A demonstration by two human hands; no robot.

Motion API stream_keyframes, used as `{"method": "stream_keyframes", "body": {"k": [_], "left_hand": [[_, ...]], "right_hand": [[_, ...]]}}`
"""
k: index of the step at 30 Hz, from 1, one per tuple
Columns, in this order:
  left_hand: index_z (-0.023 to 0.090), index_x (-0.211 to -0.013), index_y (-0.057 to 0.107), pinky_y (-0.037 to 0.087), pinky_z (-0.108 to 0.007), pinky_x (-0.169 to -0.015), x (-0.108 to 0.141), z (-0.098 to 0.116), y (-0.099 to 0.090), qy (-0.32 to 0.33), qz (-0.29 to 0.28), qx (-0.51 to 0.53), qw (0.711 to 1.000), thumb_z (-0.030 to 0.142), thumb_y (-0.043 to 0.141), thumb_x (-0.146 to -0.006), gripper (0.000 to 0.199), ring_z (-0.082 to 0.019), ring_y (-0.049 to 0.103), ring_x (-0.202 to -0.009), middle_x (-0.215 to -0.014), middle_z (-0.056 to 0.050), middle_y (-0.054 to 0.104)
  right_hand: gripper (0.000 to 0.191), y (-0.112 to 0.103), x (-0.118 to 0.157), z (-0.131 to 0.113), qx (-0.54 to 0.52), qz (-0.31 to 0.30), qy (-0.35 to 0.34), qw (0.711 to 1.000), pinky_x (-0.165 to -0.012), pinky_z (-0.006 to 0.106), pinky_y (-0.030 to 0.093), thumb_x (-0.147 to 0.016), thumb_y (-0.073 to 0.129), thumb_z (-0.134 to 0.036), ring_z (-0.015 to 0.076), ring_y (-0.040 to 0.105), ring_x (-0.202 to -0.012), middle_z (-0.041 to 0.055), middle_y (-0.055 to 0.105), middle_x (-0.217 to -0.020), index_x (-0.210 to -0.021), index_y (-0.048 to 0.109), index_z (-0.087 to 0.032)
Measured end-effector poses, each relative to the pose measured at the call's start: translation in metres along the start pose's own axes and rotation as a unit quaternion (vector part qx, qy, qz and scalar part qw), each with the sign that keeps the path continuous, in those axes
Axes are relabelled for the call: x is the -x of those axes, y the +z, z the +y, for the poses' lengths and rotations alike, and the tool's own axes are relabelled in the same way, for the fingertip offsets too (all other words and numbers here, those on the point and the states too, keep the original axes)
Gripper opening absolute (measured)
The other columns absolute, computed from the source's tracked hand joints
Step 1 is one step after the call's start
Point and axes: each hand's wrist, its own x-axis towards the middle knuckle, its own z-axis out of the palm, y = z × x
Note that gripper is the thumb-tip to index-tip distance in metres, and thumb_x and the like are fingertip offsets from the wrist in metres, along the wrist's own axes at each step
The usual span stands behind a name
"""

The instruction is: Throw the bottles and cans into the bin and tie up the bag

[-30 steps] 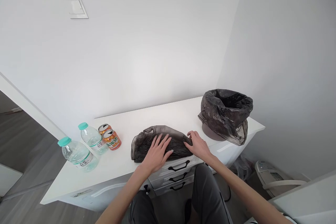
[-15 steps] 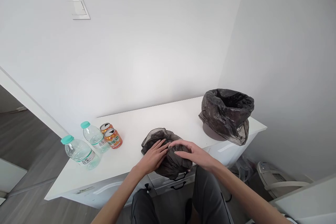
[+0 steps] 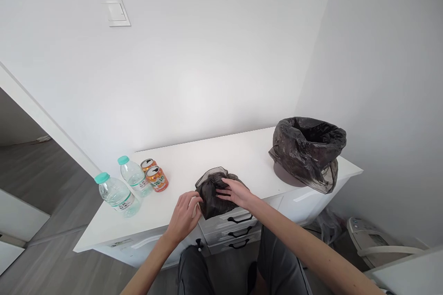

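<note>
A dark, see-through plastic bag (image 3: 212, 193) lies bunched at the front edge of the white cabinet top (image 3: 194, 156). My left hand (image 3: 185, 214) is at its left side, with curled fingers pinching the bag's edge. Spread across the bag's right part, my right hand (image 3: 236, 192) rests with its fingers apart. What lies inside or under the bag is hidden.
At the right end stands a bin (image 3: 285, 174) lined with a black bag (image 3: 294, 147). Two clear bottles (image 3: 117, 197) (image 3: 134, 177) and two orange cans (image 3: 157, 179) (image 3: 148, 164) stand on the left. Drawer handles (image 3: 240, 218) stick out below the front edge.
My left hand has moved off the bag's top to its left edge. The right hand has flattened onto the bag. The bag's front overhang has been drawn up, uncovering drawer handles.
</note>
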Motion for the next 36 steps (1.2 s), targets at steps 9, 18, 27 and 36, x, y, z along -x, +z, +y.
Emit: {"method": "stream_keyframes", "body": {"k": [9,18,27,36], "left_hand": [[0.024,-0.156,0.035,0.04,-0.056,-0.118,-0.01,0.03,0.004,0.054,-0.107,0.044,0.992,0.034,0.064,-0.09,0.073,-0.033,0.048,-0.141,-0.149,-0.014,0.056],[0.025,-0.118,0.067,0.051,-0.041,-0.101,0.003,-0.001,0.005,-0.145,-0.121,0.189,0.964,0.016,0.047,-0.091,0.035,-0.025,0.067,-0.113,-0.12,-0.006,0.075],[0.022,-0.116,0.061,0.057,-0.033,-0.074,-0.014,-0.008,-0.002,-0.247,-0.087,0.188,0.947,0.04,0.035,-0.103,0.034,-0.02,0.069,-0.077,-0.085,-0.002,0.073],[0.021,-0.152,0.042,0.035,-0.056,-0.12,-0.043,0.02,-0.006,-0.09,0.006,-0.004,0.996,0.007,0.037,-0.095,0.06,-0.03,0.038,-0.152,-0.162,-0.015,0.043]], "right_hand": [[0.081,0.002,0.008,-0.007,0.052,0.003,-0.006,0.999,-0.099,0.042,0.061,-0.097,0.065,-0.033,0.0237,0.075,-0.104,0.0161,0.067,-0.132,-0.163,0.019,-0.025],[0.082,-0.032,0.067,-0.027,0.578,-0.104,-0.333,0.738,-0.127,0.057,0.022,-0.087,0.073,-0.043,0.0314,0.043,-0.148,0.0087,0.052,-0.157,-0.16,0.037,-0.031],[0.031,-0.062,0.015,-0.01,0.599,0.007,-0.301,0.742,-0.084,0.036,0.052,-0.102,0.047,-0.045,0.0256,0.07,-0.081,0.001,0.076,-0.086,-0.104,0.075,-0.031],[0.052,-0.031,0.001,0.002,0.589,0.079,-0.365,0.717,-0.11,0.049,0.044,-0.096,0.051,-0.024,0.032,0.056,-0.129,0.0131,0.06,-0.14,-0.148,0.052,-0.024]]}}
